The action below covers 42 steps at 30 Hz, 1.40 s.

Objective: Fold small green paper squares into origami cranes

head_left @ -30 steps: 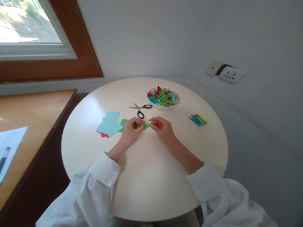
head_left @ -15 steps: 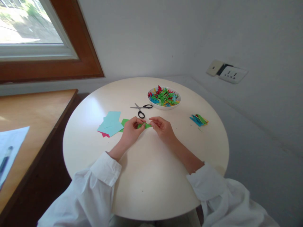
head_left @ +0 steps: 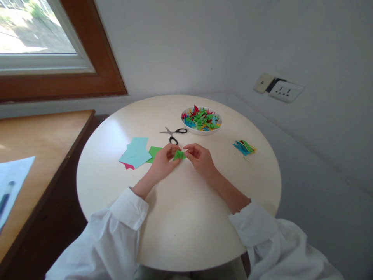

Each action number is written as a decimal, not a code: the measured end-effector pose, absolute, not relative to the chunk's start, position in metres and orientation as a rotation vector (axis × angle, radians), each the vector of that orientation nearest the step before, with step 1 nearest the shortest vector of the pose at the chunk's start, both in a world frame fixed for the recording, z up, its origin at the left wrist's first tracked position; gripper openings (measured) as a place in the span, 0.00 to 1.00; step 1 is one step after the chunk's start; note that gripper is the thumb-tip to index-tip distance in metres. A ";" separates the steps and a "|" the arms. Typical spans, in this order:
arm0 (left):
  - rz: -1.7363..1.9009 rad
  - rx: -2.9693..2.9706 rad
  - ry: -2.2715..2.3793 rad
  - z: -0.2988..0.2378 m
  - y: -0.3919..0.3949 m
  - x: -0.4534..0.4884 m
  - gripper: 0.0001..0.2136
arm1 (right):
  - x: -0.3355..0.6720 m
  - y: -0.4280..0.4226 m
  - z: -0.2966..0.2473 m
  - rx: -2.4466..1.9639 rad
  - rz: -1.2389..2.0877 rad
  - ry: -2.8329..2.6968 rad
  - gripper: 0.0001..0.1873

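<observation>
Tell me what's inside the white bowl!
Inside the white bowl is a heap of folded paper pieces: plenty of green on top, with red, blue and yellow showing too. The heap hides the bottom, so what lies underneath can't be seen.

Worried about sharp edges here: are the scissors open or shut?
The scissors are open: their two blades spread apart in a V, and the black handles stand apart.

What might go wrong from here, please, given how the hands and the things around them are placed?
The small folded green paper sits between the fingers of the left hand and right hand, so an uneven pull might crease or tear it. The scissors lie open just beyond the left hand, so reaching forward could nudge them. The light-blue sheets overlap beside that hand, so a sideways brush might scatter them.
</observation>
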<state>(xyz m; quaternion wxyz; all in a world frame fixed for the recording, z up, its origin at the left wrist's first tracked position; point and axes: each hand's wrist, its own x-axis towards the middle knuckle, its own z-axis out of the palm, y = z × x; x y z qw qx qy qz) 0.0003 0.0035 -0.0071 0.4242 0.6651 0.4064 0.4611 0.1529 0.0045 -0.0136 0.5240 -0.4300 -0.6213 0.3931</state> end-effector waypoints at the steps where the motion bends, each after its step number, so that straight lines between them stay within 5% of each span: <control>1: 1.145 1.661 1.012 -0.007 0.004 0.000 0.11 | 0.153 0.005 -0.014 -1.030 0.937 -1.478 0.09; 16: 1.150 1.674 1.038 -0.012 0.005 -0.001 0.11 | 0.152 0.006 -0.013 -1.095 1.041 -1.373 0.16; 29: 1.153 1.909 1.309 0.005 -0.004 0.001 0.06 | 0.150 0.001 -0.011 -1.163 0.750 -1.558 0.06; 38: 1.327 1.601 1.217 -0.002 0.003 -0.001 0.07 | 0.147 -0.004 -0.008 -1.078 0.707 -1.540 0.17; 42: 1.302 1.542 1.139 -0.002 0.003 0.000 0.07 | 0.148 -0.003 -0.008 -1.077 0.590 -1.562 0.10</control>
